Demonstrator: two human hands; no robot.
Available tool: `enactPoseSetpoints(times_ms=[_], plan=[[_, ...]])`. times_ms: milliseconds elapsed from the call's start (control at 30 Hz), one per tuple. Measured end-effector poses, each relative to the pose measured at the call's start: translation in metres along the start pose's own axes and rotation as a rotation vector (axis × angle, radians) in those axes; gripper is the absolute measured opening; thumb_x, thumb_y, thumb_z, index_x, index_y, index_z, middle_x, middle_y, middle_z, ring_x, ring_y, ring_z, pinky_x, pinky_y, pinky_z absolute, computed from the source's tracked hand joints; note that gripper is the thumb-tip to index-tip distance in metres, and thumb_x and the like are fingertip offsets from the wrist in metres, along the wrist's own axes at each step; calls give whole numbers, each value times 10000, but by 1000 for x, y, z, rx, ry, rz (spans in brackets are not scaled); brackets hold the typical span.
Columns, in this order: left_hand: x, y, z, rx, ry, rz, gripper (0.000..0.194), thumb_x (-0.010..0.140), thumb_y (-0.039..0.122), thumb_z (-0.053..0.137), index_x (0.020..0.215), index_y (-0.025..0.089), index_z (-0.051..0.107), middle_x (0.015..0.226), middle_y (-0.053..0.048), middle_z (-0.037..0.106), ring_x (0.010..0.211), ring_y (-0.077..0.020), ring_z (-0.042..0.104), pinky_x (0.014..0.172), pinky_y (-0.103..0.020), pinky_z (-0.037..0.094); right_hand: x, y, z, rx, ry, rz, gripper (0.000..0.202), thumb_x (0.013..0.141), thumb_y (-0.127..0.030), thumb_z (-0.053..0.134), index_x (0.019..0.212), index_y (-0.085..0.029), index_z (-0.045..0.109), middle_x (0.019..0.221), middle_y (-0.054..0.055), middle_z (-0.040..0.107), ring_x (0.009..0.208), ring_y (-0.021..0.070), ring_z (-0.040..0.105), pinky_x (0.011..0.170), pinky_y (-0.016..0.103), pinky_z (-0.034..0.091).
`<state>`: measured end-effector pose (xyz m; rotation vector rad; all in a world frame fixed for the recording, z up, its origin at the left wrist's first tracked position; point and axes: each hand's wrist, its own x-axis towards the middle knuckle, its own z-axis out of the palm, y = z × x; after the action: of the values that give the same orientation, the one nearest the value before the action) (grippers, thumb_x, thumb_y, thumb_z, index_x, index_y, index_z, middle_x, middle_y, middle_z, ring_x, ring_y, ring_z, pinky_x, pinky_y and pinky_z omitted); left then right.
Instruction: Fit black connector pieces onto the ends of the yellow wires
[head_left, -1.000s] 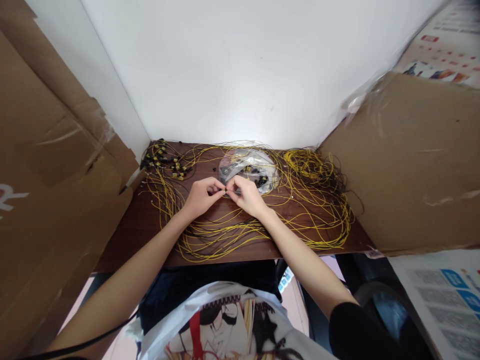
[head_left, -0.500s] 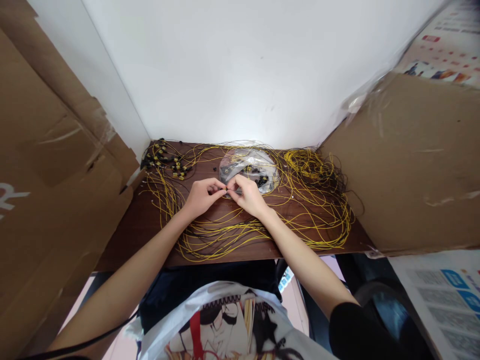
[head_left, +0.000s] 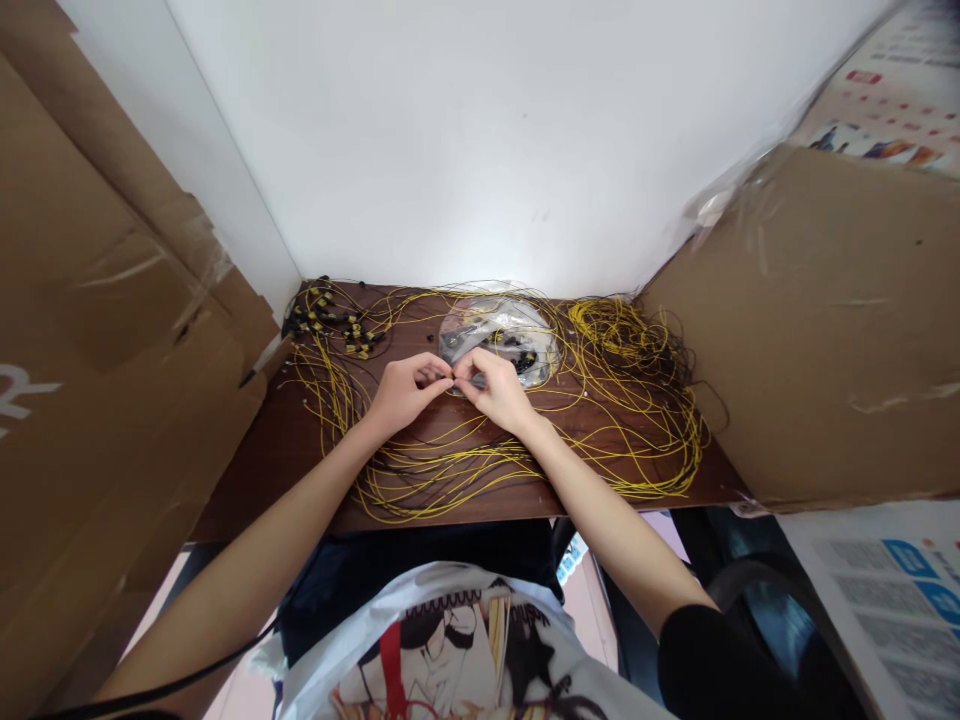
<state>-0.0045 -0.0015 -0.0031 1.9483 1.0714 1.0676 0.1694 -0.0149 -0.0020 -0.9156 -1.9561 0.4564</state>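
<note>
Several black parts (head_left: 526, 360) show within the clear plastic bag (head_left: 517, 316).

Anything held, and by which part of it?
Left hand and right hand pinch a tiny piece between fingertips; by which part, it's too small to tell.

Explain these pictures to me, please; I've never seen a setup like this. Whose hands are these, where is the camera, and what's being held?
No machine here: a person works with a bare left hand and right hand. One camera, worn on the head and looking down, took every picture.

On the brown table lie yellow and black wires, small black-and-yellow parts at the far left, and clear plastic behind the hands.

Both hands' fingertips pinch a tiny piece, too small to identify.
</note>
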Motion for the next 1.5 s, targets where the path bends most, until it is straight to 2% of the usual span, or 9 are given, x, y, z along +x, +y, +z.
enactPoseSetpoints(times_ms=[233,633,833,1067,1500], plan=[[1,-1,0,-21,19,19,198,722,275,657,858,130,653,763,-42,663,662,-132,587,610,-237,463,1,-1,0,14,11,29,131,782,-86,473,831,-167,563,799,28,598,709,128,564,686,253,460],[1,1,0,-21,27,48,228,745,284,637,920,141,659,775,-37,658,663,-128,583,591,-225,459,3,-1,-1,156,31,104,136,781,-113,501,888,-158,574,814,31,634,701,122,592,685,251,486],[1,3,1,-35,17,53,245,757,291,619,936,132,672,766,-43,647,660,-127,567,590,-228,457,2,0,-2,99,47,143,110,790,-137,523,872,-161,593,781,20,633,677,121,580,622,234,468],[2,1,1,-34,9,39,268,760,291,609,963,126,669,766,-47,651,666,-132,574,607,-236,468,2,0,-3,15,50,101,122,799,-134,542,868,-153,640,796,32,646,684,124,583,584,225,444],[2,1,0,-20,10,34,261,761,302,603,957,142,666,764,-44,654,662,-135,579,599,-237,473,1,1,-3,-18,18,124,99,847,-197,548,877,-167,637,796,29,627,700,130,567,615,239,435]])
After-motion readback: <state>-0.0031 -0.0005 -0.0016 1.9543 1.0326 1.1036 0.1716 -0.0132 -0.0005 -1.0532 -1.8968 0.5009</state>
